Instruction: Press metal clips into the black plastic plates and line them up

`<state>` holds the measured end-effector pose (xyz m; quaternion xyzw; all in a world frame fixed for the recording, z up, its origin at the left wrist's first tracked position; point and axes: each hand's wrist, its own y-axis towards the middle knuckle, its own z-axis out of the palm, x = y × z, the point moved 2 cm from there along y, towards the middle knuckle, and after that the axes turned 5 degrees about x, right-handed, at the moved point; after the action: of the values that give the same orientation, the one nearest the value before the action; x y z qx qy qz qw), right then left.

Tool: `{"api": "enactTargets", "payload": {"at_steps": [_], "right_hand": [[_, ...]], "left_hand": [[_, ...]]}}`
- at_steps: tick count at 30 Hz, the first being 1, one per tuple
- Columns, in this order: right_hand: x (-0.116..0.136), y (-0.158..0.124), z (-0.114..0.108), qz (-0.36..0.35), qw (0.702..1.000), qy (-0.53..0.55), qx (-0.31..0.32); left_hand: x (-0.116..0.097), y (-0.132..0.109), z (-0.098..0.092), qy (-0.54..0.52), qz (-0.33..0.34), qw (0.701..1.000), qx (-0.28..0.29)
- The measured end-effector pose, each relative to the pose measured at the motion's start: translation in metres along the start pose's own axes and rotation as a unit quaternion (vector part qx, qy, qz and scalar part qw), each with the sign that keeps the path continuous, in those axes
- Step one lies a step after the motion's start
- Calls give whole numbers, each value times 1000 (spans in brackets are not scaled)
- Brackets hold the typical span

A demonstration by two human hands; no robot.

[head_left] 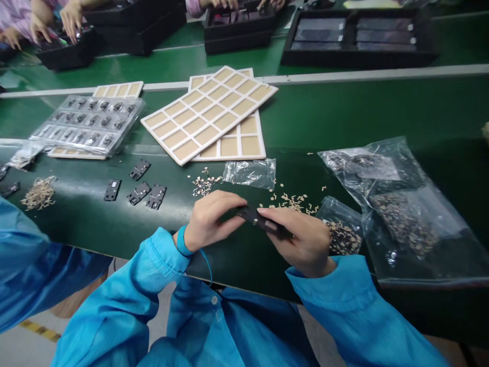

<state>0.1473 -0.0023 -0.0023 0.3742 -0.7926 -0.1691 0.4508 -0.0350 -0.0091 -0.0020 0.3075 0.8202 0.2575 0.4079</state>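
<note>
Between my two hands, just above the green bench, is a small black plastic phone part point(260, 220) with pale patches on it. My left hand point(212, 216) pinches its left end between thumb and fingers. At its right end, my right hand point(301, 234) grips it with the thumb on top. Loose small metal pieces point(204, 184) lie beyond my left hand. Behind my right hand, gold-coloured bits point(294, 202) are scattered near an opened bag of small parts point(344, 235). Several similar black parts point(147, 192) rest to the left.
White-framed compartment trays point(210, 112) lie crossed at the back. A clear blister tray point(89, 122) holds small components at left, behind a pile of thin strips point(38, 193). A large plastic bag point(412, 219) lies at right. Co-workers' hands work over black trays point(240, 30) across the bench.
</note>
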Motion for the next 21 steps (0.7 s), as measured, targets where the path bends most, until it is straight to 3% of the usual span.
{"api": "enactTargets", "payload": {"at_steps": [3, 5, 8, 11, 14, 21], "right_hand": [[-3, 2, 1, 143, 987, 72, 35], [-5, 3, 1, 224, 963, 142, 53], [-7, 5, 3, 296, 920, 246, 78], [-9, 7, 5, 316, 889, 318, 95], [-10, 6, 5, 321, 870, 362, 92], [-12, 3, 6, 322, 870, 362, 85]], "left_hand": [[3, 3, 0, -139, -164, 976, 18], [6, 4, 2, -245, -268, 931, 39], [7, 5, 5, -343, -354, 868, 64], [8, 6, 6, -375, -382, 842, 71], [8, 6, 7, -382, -390, 834, 76], [10, 4, 7, -378, -399, 833, 64]]}}
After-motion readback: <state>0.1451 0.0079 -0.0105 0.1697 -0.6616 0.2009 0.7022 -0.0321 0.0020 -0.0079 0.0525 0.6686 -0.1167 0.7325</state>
